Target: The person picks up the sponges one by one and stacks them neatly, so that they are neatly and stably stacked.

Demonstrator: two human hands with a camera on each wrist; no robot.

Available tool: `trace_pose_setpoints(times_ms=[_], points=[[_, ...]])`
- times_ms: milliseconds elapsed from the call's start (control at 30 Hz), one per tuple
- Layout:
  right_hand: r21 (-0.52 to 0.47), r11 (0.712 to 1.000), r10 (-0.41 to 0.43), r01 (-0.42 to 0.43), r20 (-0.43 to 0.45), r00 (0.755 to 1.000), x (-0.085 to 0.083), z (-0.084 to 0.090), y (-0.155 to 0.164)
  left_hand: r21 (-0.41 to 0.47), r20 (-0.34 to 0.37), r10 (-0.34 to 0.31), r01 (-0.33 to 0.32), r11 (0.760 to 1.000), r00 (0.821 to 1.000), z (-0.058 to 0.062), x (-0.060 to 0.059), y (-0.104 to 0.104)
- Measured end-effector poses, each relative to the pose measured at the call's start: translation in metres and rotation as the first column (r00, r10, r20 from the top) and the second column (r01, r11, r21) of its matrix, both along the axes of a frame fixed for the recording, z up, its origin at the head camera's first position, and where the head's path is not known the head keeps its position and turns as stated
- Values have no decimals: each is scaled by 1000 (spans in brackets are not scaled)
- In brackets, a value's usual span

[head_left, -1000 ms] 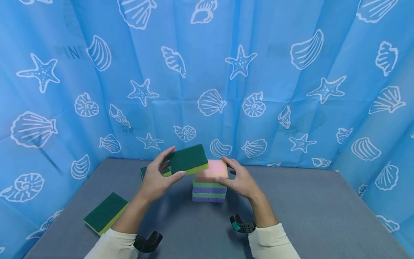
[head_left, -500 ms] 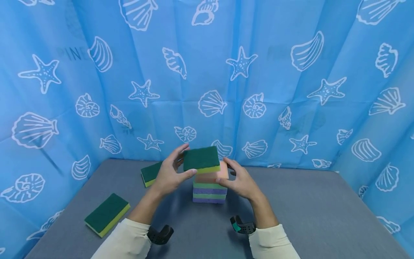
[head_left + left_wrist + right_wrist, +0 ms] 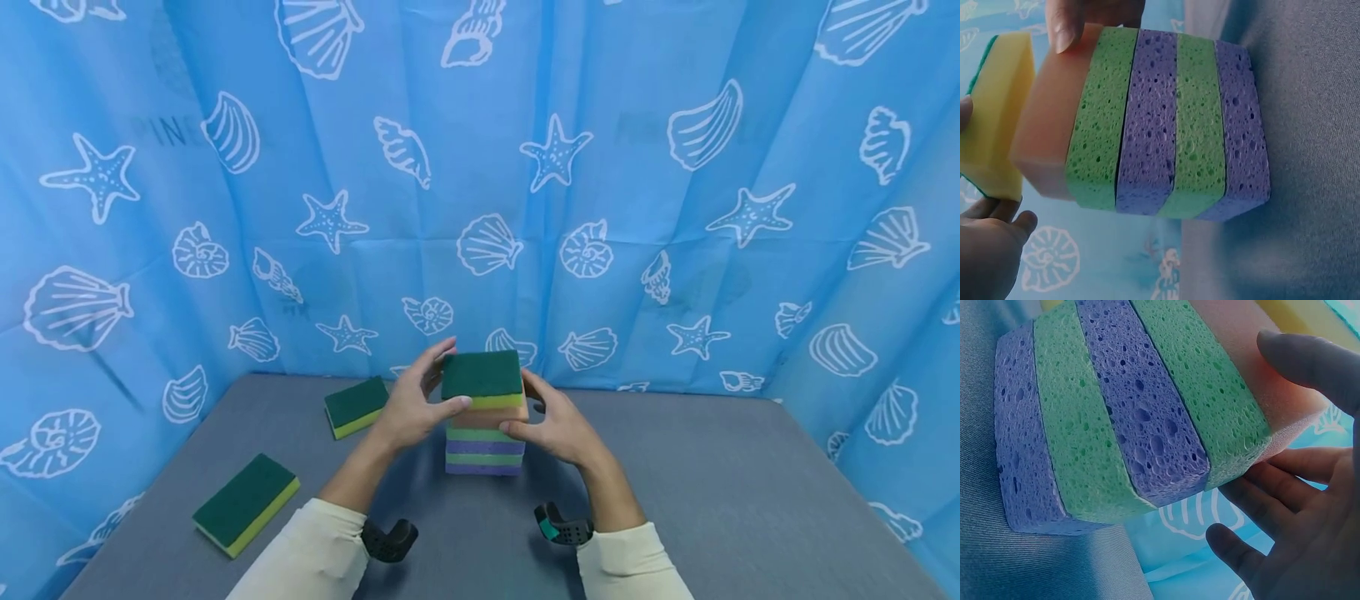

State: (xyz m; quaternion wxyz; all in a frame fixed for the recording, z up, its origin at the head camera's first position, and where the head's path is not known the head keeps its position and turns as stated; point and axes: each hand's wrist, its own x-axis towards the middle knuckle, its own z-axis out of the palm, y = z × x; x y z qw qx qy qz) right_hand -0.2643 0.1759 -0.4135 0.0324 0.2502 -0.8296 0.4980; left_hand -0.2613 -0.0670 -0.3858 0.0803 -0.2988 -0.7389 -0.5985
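Blue sheeting printed with white shells and starfish hangs behind and beside a grey fabric-covered table [image 3: 675,483], and near the middle of that table stands a stack of sponges.

On top of the stack sits the green-topped yellow scouring sponge [image 3: 482,379], green scrub face up, level as far as the head view shows. Its long axis runs left to right across the view, roughly matching the layers under it. The left hand [image 3: 411,408] has a grip on it, thumb at the near edge and fingers curled round its left and far side. In the left wrist view the yellow foam [image 3: 994,119] lies against the layer below but looks shifted off its edge at one side.

Below it comes a peach foam sponge [image 3: 487,414], then the green and purple cellulose sponges [image 3: 484,450] in alternating layers down to the table. The right hand [image 3: 551,429] cups the right side of the stack with fingers gently bent; its thumb touches the peach layer at the front, and it clasps nothing fully.

My judgement: the overhang is the risk. Soft layers compress unevenly, so a press on one end or a dragged release could tilt the top sponge off or skew the whole stack.

Two more green-and-yellow sponges lie flat to the left, one near the sheeting [image 3: 356,406], one nearer the front [image 3: 246,503].
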Motion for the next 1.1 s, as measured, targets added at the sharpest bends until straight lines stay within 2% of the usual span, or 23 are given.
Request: trace_pose_setpoints(times_ms=[100, 333, 400, 533, 967, 1100], points=[[-7, 1000, 20, -20, -8, 1000, 0, 0, 0, -10, 21, -6, 6, 1000, 1000, 2, 0, 4], [-25, 999, 32, -32, 11, 999, 0, 0, -1, -44, 53, -11, 14, 999, 999, 26, 20, 9], [-24, 999, 27, -27, 14, 1000, 0, 0, -1, -53, 52, -7, 9, 999, 999, 27, 22, 10], [-17, 1000, 16, -16, 19, 1000, 0, -1, -1, -57, 43, -6, 9, 998, 999, 27, 22, 10], [-22, 1000, 8, -7, 22, 1000, -1, -2, 0, -99, 85, 8, 1, 995, 996, 27, 22, 11], [-22, 1000, 7, -7, 20, 1000, -1, -2, 0, -119, 112, 12, 1, 993, 994, 23, 17, 10]])
